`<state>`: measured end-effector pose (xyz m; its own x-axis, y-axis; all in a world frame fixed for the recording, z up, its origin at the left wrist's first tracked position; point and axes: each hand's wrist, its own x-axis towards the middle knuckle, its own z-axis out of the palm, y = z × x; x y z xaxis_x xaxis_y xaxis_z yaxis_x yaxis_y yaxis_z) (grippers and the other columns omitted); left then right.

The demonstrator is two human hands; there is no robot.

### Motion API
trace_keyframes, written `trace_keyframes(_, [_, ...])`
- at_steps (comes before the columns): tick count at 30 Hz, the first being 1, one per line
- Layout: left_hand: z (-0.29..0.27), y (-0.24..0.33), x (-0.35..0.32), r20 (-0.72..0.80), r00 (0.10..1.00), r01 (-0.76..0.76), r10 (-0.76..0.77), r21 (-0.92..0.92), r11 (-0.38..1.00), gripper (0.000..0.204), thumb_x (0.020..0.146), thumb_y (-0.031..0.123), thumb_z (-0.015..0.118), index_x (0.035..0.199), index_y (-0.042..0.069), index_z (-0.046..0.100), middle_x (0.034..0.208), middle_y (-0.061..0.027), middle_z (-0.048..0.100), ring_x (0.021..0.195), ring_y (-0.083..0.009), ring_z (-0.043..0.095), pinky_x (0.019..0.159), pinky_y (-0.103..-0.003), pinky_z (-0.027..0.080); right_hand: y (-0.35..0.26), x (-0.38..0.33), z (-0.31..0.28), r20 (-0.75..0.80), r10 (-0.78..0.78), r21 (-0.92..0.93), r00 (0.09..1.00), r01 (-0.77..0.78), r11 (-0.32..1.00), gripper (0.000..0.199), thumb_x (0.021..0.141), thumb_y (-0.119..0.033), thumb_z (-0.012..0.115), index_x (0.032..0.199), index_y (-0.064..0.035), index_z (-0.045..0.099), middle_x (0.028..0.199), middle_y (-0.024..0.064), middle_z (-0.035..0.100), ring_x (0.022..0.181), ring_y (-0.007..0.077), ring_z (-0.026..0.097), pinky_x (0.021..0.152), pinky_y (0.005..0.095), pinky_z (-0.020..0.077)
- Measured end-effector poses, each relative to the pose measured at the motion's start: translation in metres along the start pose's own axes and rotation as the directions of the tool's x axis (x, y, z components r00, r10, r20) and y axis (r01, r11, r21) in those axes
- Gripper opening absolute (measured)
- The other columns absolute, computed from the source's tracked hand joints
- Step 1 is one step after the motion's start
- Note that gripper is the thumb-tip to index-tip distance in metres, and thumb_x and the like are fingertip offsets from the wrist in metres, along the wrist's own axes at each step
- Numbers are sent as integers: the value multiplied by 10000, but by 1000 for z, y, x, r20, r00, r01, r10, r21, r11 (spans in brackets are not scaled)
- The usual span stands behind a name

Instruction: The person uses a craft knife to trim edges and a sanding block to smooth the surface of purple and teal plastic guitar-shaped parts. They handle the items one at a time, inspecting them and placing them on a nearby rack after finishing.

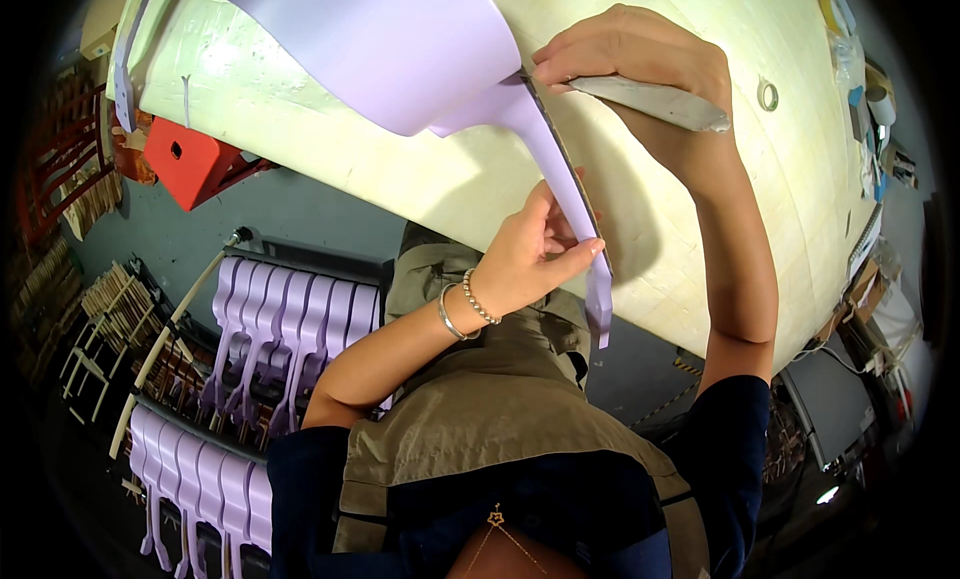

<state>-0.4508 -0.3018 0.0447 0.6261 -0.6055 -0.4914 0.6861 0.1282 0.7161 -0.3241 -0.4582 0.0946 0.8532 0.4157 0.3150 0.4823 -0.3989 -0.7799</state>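
Lilac part (400, 49): prob. light, stiff, smooth; hold at narrow stem (552, 159). L hand (517, 262) closed round stem; R hand (650, 59) curled round grey strip (655, 102), nr part's edge.

Lilac part (400, 49) in the left hand (525, 254) looked smooth, satin, plastic or painted. Grey strip (655, 101) in the right hand (640, 54) was matt; material unclear. Tabletop (300, 119) beyond the left grip appeared glossy, creased. Apron (500, 409) below it was matt cloth; bangle (443, 307) behind it, shiny metal.
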Motion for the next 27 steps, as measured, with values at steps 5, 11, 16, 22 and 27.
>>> trace_keyframes(5, [1,-1,0,-5,1000,4,-4,-23,1000,647,841,-17,596,1370,-10,222,1116,-130,531,1061,-201,570,872,-325,512,-1,0,-4,33,-16,2,999,16,1000,223,581,38,645,785,-38,695,782,68,667,753,245,628,656,303,496])
trace_keyframes(11, [0,-3,0,-6,1000,-22,22,-39,999,644,838,-29,590,1369,-12,224,1081,-109,528,1051,-196,570,866,-320,515,-4,-8,-4,56,38,5,998,-39,999,235,566,35,655,781,-54,691,774,63,662,722,242,611,641,300,479])
trace_keyframes(16, [2,1,0,-10,1000,-1,0,-40,999,640,836,-20,595,1363,-21,232,1078,-109,527,1042,-190,572,845,-303,522,-1,-3,-2,17,3,-1,1000,-3,1000,183,590,12,666,761,-54,676,772,49,663,709,216,610,617,285,474])
trace_keyframes(22, [1,-1,1,-14,1000,-26,25,-19,999,639,837,-7,599,1359,-32,232,1080,-117,540,1020,-191,587,824,-294,529,-5,-17,-5,58,48,-21,997,-47,999,201,567,8,672,751,-71,689,744,46,656,682,212,600,606,288,476])
trace_keyframes(27, [1,-1,1,-14,999,-32,33,11,999,630,840,-6,595,1356,-32,234,1080,-128,548,989,-193,604,818,-291,530,-4,-19,-3,32,23,-39,999,-21,999,197,552,-24,678,744,-70,685,729,39,651,671,212,595,583,285,467])
